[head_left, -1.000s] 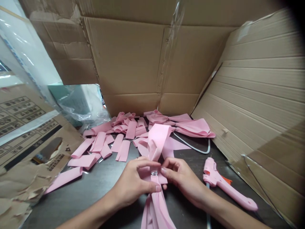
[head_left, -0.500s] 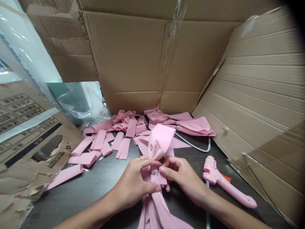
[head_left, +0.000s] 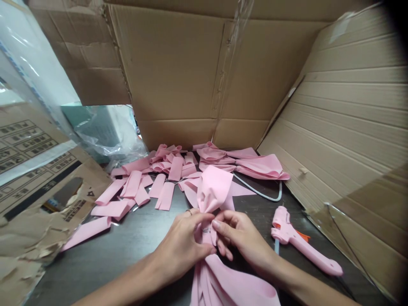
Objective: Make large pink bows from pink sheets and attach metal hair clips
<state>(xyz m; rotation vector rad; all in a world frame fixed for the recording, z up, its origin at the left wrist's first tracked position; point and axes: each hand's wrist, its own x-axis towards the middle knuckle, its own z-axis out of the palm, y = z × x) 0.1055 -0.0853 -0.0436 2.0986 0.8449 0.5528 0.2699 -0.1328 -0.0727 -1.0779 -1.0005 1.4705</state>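
A pink fabric bow (head_left: 214,187) stands gathered at its middle, one loop pointing away from me and the folds spreading toward me. My left hand (head_left: 188,238) pinches its narrow middle between thumb and forefinger. At the same spot my right hand (head_left: 234,231) grips a short pink strip (head_left: 213,233) that lies partly around the middle, with its thumb and forefinger pressed together. Something small and shiny or clear, perhaps glue, shows on the strip between the hands. To the right lies a pink glue gun (head_left: 302,242) with an orange trigger, apart from both hands.
Several folded pink strips (head_left: 134,185) lie scattered at the left and back of the dark table (head_left: 137,231). More gathered pink bows (head_left: 255,163) rest at the back right beside a pale bent cord (head_left: 258,193). Cardboard walls (head_left: 178,68) enclose the back and sides.
My right hand has folded the strip's free end inward against the bow's middle. The near folds of the bow have swung out to the right. My left hand stays pinched in place.
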